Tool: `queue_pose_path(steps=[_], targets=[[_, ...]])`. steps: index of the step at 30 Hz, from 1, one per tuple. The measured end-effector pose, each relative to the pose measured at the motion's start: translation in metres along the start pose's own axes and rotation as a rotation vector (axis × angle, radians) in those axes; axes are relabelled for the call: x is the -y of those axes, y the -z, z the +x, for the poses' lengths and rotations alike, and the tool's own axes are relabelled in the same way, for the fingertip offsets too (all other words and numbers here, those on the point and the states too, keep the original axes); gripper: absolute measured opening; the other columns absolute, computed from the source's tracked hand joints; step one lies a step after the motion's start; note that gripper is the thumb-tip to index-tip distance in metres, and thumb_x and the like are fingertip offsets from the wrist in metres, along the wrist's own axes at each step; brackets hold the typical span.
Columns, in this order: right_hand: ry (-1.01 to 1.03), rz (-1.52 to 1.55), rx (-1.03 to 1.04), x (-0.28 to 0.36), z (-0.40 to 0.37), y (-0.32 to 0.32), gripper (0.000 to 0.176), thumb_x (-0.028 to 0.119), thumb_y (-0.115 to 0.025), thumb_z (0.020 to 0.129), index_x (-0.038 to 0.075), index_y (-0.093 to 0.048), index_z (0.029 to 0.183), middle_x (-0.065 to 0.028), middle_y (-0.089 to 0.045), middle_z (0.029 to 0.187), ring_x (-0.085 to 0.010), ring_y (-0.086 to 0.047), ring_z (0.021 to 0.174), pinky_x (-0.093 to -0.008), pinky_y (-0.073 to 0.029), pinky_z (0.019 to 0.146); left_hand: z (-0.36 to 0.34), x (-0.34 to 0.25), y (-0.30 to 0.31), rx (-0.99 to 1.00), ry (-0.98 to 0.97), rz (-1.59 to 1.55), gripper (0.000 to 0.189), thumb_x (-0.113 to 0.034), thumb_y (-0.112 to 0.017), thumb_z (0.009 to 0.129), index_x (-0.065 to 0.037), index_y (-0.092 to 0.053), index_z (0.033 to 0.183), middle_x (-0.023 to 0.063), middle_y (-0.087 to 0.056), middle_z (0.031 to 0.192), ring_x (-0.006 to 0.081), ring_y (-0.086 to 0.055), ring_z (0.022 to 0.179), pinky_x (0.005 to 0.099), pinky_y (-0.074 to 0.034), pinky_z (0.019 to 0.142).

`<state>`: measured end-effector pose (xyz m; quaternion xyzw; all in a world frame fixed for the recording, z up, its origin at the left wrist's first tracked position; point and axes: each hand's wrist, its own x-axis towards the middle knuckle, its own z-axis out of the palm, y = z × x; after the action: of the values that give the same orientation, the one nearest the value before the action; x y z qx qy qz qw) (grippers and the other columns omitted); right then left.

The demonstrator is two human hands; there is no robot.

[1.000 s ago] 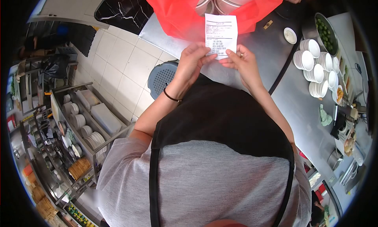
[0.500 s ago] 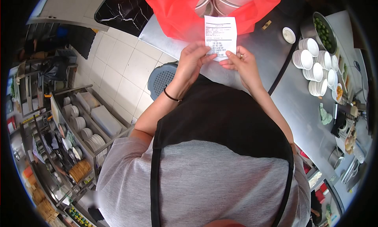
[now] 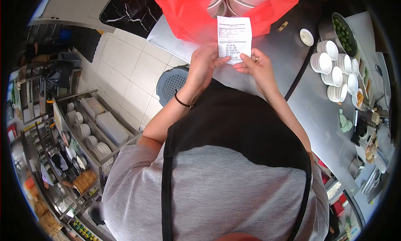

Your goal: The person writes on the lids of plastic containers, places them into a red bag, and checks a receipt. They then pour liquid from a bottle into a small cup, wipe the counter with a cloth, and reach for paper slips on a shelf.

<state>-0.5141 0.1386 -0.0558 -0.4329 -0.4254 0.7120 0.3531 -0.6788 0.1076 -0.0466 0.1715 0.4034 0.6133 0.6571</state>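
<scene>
Both hands hold a white printed receipt [image 3: 234,34] upright over the front of the steel counter. My left hand [image 3: 203,66] pinches its lower left edge, and the fingertips are slightly blurred. At the lower right corner, my right hand [image 3: 260,68] grips the paper between thumb and curled fingers. Right behind the receipt lies an open red plastic bag [image 3: 184,16]. Round containers with silvery rims [image 3: 240,7] stand inside the bag, partly cut off by the top of the view.
Stacks of white bowls [image 3: 321,63] stand on the steel counter [image 3: 309,115] to the right, beside a metal pot of green limes [image 3: 343,34]. A small white dish [image 3: 306,37] sits nearer. On the left are a grey perforated stool [image 3: 171,84] and a dish rack [image 3: 100,128].
My left hand's fingers have shifted slightly at the receipt's left edge, uncovering a little more print. The receipt and my right hand stay almost in place.
</scene>
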Motion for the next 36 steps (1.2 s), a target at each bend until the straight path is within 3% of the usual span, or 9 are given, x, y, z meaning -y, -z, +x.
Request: queue_pose_path(steps=[2, 8, 10, 11, 13, 14, 23, 26, 36], targets=[[-0.003, -0.002, -0.003, 0.0, 0.0, 0.0, 0.011, 0.008, -0.052, 0.087, -0.002, -0.051, 0.089, -0.0109, -0.061, 0.085, -0.0176, -0.063, 0.073, -0.0256, -0.052, 0.064, 0.001, 0.003, 0.005, 0.019, -0.041, 0.064, 0.011, -0.007, -0.051, 0.084, 0.001, -0.053, 0.092, 0.0082, -0.059, 0.093, 0.0162, -0.058, 0.087, 0.0338, -0.048, 0.082], [0.012, -0.157, -0.099, 0.013, -0.003, -0.001, 0.012, 0.01, -0.053, 0.086, 0.0, -0.053, 0.093, -0.0119, -0.061, 0.087, -0.0168, -0.063, 0.076, -0.0268, -0.051, 0.064, 0.003, 0.004, 0.006, -0.062, -0.078, 0.164, 0.01, -0.003, -0.052, 0.084, 0.004, -0.055, 0.09, 0.0104, -0.059, 0.091, 0.0179, -0.059, 0.083, 0.0314, -0.053, 0.076], [0.61, -0.677, -0.426, 0.032, -0.006, -0.006, 0.018, 0.007, -0.051, 0.085, 0.004, -0.053, 0.102, -0.0123, -0.059, 0.095, -0.0204, -0.062, 0.082, -0.03, -0.05, 0.066, 0.004, 0.003, 0.008, -0.058, -0.083, 0.184, 0.01, -0.003, -0.052, 0.084, 0.004, -0.055, 0.09, 0.0102, -0.059, 0.09, 0.0177, -0.059, 0.083, 0.0315, -0.053, 0.076], [0.618, -0.676, -0.429, 0.037, -0.003, -0.008, 0.018, 0.007, -0.051, 0.085, 0.004, -0.053, 0.102, -0.0123, -0.059, 0.095, -0.0204, -0.062, 0.082, -0.03, -0.05, 0.066, 0.002, 0.002, 0.009, -0.065, -0.076, 0.206, 0.009, -0.003, -0.053, 0.084, 0.004, -0.055, 0.09, 0.0099, -0.06, 0.09, 0.0175, -0.059, 0.082, 0.0315, -0.053, 0.077], [1.0, -0.896, -0.296, 0.046, 0.009, -0.012, 0.034, 0.002, -0.05, 0.08, 0.009, -0.051, 0.113, -0.0109, -0.057, 0.101, -0.0255, -0.061, 0.084, -0.0335, -0.049, 0.068, -0.001, 0.003, 0.008, -0.049, -0.07, 0.242, 0.007, -0.005, -0.052, 0.085, 0.0, -0.055, 0.088, 0.0054, -0.059, 0.09, 0.0133, -0.058, 0.082, 0.0337, -0.05, 0.08], [1.055, -0.937, -0.244, 0.047, 0.016, -0.016, 0.048, -0.003, -0.05, 0.073, 0.014, -0.051, 0.118, -0.0107, -0.055, 0.105, -0.0298, -0.06, 0.082, -0.036, -0.05, 0.068, -0.001, 0.004, 0.009, -0.047, -0.07, 0.235, 0.007, -0.005, -0.052, 0.084, 0.0, -0.055, 0.088, 0.0052, -0.059, 0.09, 0.0131, -0.058, 0.082, 0.0338, -0.05, 0.08], [0.704, -1.494, -0.307, 0.056, 0.045, -0.001, 0.048, 0.0, -0.05, 0.072, 0.012, -0.052, 0.119, -0.0111, -0.047, 0.095, -0.0288, -0.057, 0.078, -0.0387, -0.051, 0.066, -0.002, 0.009, 0.016, -0.012, -0.102, 0.279, 0.01, 0.0, -0.053, 0.082, 0.001, -0.054, 0.092, 0.007, -0.061, 0.089, 0.0138, -0.059, 0.081, 0.0301, -0.049, 0.079], [0.68, -1.409, -0.378, 0.057, 0.048, 0.003, 0.052, -0.001, -0.051, 0.072, 0.017, -0.051, 0.121, -0.0077, -0.045, 0.087, -0.0243, -0.055, 0.076, -0.0375, -0.048, 0.063, -0.001, 0.009, 0.016, -0.016, -0.06, 0.32, 0.012, 0.0, -0.053, 0.082, 0.002, -0.054, 0.094, 0.0081, -0.062, 0.089, 0.0144, -0.06, 0.081, 0.0283, -0.049, 0.078], [0.618, -1.379, -0.486, 0.069, 0.045, 0.004, 0.051, 0.002, -0.049, 0.078, 0.019, -0.045, 0.126, -0.0099, -0.048, 0.088, -0.0269, -0.058, 0.075, -0.0396, -0.048, 0.063, -0.002, 0.01, 0.016, 0.013, -0.08, 0.284, 0.013, -0.001, -0.054, 0.082, 0.002, -0.054, 0.095, 0.0091, -0.062, 0.09, 0.015, -0.06, 0.081, 0.0286, -0.048, 0.079]])
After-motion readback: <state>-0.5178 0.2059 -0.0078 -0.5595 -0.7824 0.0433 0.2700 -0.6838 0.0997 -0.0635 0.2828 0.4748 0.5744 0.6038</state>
